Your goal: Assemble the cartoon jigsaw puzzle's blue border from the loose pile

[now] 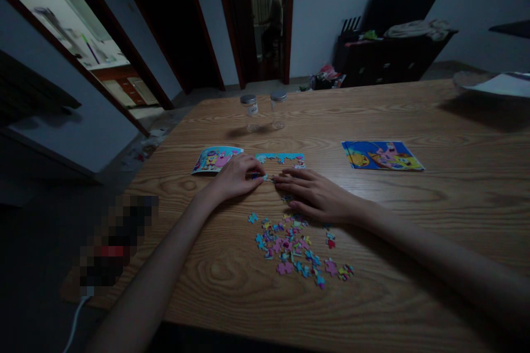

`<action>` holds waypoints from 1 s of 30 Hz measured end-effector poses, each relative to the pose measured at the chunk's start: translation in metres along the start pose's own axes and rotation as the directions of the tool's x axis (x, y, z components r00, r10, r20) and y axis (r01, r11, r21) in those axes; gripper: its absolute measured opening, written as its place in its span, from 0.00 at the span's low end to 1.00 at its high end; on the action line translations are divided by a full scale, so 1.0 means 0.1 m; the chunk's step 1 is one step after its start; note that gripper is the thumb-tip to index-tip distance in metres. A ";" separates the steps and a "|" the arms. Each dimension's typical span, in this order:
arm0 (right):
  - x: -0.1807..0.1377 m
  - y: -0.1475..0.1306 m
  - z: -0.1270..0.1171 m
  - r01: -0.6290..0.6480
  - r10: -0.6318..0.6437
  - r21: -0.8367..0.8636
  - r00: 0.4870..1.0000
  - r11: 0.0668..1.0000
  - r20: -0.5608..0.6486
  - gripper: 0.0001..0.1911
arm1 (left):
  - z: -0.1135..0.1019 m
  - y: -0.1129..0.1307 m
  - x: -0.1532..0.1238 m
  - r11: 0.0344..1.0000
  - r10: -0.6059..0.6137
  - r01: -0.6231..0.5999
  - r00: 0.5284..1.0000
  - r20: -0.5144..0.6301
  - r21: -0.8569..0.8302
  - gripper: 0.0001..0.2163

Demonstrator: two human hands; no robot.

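My left hand (239,179) rests at the middle of the table, thumb and fingers closed around a small puzzle piece (267,178). Just to its right, my right hand (317,193) lies palm down with fingers stretched out, its fingertips close to that piece. Beyond both hands is a joined strip of puzzle (279,158), light blue with an uneven lower edge. A cartoon picture sheet (215,159) lies partly behind my left hand. Nearer to me spreads a loose heap of puzzle pieces (286,244), a few of them partly covered by my right hand.
Two clear jars with metal lids, a left jar (250,114) and a right jar (279,111), stand towards the far edge. A blue cartoon picture (383,155) lies at the right. A bowl (467,84) sits at far right. Another person (273,16) is beyond the doorway.
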State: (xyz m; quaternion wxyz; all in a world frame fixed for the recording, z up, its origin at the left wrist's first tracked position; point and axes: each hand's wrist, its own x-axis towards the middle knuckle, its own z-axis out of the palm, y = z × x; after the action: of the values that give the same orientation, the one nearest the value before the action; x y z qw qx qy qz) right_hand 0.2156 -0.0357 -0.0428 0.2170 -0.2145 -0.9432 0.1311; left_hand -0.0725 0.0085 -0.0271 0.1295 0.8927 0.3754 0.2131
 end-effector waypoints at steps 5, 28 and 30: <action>0.00 -0.01 0.00 -0.012 0.012 -0.019 1.000 1.000 0.018 0.30 | 0.00 0.00 0.00 1.000 -0.001 0.001 1.000 0.007 -0.005 0.05; 0.00 0.04 0.06 -0.047 0.048 -0.080 0.999 0.996 0.015 0.28 | -0.01 0.01 -0.01 0.998 0.018 -0.018 1.000 0.001 0.067 0.06; -0.01 0.04 0.06 -0.046 0.048 -0.093 0.999 0.995 0.023 0.29 | -0.01 0.02 -0.01 0.996 0.022 -0.022 1.000 0.004 0.090 0.05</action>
State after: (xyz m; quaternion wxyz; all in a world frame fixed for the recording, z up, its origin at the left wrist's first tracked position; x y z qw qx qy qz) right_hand 0.2148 -0.0335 -0.0501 0.1919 -0.2448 -0.9456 0.0949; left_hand -0.0729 0.0064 -0.0260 0.0873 0.9021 0.3745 0.1959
